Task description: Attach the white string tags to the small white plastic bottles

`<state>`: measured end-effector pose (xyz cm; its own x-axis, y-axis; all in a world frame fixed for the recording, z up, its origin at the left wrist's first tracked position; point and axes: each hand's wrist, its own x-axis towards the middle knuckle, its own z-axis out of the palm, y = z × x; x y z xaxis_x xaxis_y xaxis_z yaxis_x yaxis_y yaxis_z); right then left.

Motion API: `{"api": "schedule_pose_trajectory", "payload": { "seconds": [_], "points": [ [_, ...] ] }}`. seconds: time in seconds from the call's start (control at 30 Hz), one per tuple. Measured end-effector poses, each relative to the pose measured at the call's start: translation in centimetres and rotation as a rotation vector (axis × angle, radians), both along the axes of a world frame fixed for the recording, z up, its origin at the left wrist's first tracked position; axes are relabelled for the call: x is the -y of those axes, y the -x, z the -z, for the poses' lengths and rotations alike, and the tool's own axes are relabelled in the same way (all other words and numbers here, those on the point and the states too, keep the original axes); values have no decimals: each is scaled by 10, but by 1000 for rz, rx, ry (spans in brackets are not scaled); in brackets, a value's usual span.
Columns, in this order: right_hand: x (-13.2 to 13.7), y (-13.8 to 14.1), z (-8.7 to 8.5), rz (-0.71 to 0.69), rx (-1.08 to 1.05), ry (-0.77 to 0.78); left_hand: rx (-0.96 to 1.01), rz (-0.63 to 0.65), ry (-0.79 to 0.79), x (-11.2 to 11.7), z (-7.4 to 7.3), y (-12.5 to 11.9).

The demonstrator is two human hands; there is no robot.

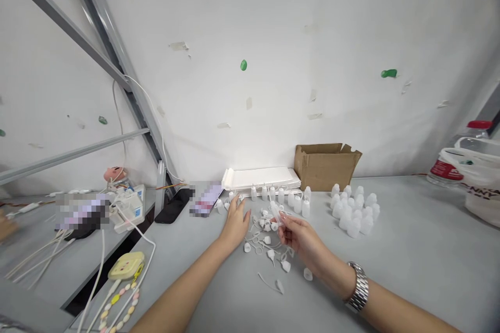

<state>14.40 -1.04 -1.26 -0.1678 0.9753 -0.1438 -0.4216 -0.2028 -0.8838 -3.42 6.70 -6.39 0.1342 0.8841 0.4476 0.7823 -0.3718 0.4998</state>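
My right hand (297,231), with a metal watch on its wrist, grips a small translucent squeeze bottle (276,213), tilted, its narrow end up. Over the table to the left, my left hand (235,223) has its fingers spread, close to a small white bottle (231,196) at the end of a row; whether they touch cannot be seen. Several capped bottles (281,196) stand upright in that row. Between my hands lies a loose pile of white nozzle caps with ring straps (258,242). A single strapped cap (278,286) rests nearer me.
Uncapped bottles (353,213) stand grouped at right. Behind are a cardboard box (328,169) and white flat packs (261,178). Phones (207,200), a power strip (133,210), cables and a beaded strap lie left. A water bottle and white bucket (484,187) stand far right.
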Motion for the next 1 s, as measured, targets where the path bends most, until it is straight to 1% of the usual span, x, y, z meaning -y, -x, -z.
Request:
{"api": "schedule_pose_trajectory", "payload": {
  "seconds": [0.27, 0.5, 0.73, 1.0],
  "points": [
    [-1, 2, 2, 1, -3, 1, -6, -18, 62, -13, -4, -3],
    [-1, 3, 3, 12, -4, 14, -33, -22, 55, -17, -4, -3],
    [0, 3, 2, 2, 4, -5, -66, 12, 27, -14, -6, -5],
    [-1, 2, 5, -5, 11, -16, -90, 29, 4, -3, -20, -1]
  ]
}}
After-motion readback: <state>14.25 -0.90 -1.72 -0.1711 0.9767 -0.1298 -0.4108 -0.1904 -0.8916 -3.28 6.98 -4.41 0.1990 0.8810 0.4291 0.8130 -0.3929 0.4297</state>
